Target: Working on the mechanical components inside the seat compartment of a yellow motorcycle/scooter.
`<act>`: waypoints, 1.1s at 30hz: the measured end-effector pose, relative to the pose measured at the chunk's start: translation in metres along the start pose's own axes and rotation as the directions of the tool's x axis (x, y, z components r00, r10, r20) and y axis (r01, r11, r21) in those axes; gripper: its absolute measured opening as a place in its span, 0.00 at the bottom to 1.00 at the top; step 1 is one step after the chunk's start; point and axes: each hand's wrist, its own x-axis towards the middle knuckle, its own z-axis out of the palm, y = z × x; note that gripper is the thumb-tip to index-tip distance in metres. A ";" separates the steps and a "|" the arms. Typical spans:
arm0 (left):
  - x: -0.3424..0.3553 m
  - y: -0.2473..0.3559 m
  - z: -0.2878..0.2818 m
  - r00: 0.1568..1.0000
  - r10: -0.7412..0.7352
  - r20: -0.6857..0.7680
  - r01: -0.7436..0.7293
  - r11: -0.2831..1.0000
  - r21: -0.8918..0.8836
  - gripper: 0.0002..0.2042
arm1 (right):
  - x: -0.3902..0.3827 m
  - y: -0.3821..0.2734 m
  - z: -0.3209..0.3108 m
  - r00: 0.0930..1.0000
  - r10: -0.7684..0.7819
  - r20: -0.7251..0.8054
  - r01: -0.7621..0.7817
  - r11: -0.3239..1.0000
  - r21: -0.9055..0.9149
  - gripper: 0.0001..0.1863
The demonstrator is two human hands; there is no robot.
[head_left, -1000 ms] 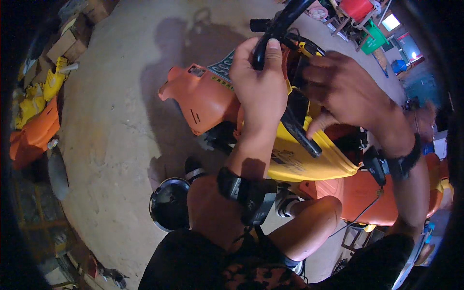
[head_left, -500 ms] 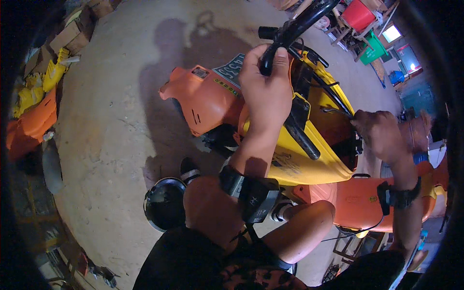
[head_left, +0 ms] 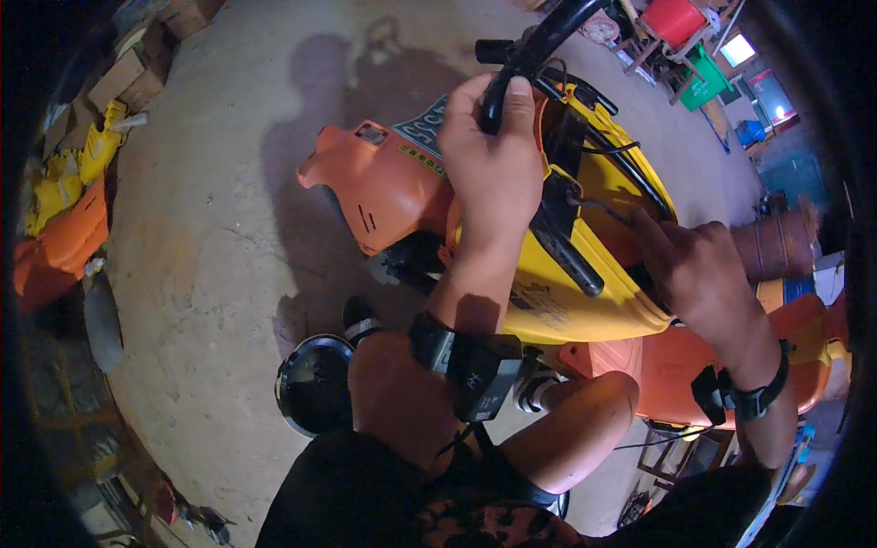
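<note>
In front of me stands a partly stripped scooter with an orange front cover [head_left: 384, 196] and a yellow panel [head_left: 585, 306]. My left hand [head_left: 498, 169] is closed round the lower end of a black bar [head_left: 548, 41], thumb on its near side. My right hand [head_left: 699, 269] reaches over the yellow panel, its fingers closed on a slim, dark wrench [head_left: 603, 208]. The wrench's far end lies by a black bracket [head_left: 562, 192]; whether it sits on a fastener I cannot tell. Below my left hand, a black tube [head_left: 571, 260] slants across the panel.
A round black pan [head_left: 315, 393] lies on the floor by my leg. Orange panels [head_left: 68, 247] and cardboard boxes [head_left: 137, 68] line the left side. A red bucket [head_left: 674, 27], a green bin [head_left: 703, 80] and a brown drum [head_left: 775, 247] stand at right.
My right hand has moved left and slightly down with the wrench, whose end has come to the black bracket. My left hand keeps its grip on the bar, shifted slightly left in view.
</note>
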 end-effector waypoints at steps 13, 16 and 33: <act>-0.002 0.000 0.002 1.000 -0.018 -0.002 0.018 0.999 -0.029 0.10 | 0.005 -0.004 -0.003 0.989 -0.071 -0.128 0.078 0.996 0.049 0.25; -0.003 0.001 0.004 1.000 -0.004 0.014 0.005 1.000 -0.028 0.10 | 0.002 -0.014 -0.007 0.994 -0.083 -0.069 0.075 0.992 -0.105 0.23; 0.004 -0.001 -0.007 1.000 0.023 -0.011 -0.023 0.999 -0.028 0.10 | 0.026 -0.058 -0.027 0.976 0.101 0.193 -0.097 0.995 -0.032 0.13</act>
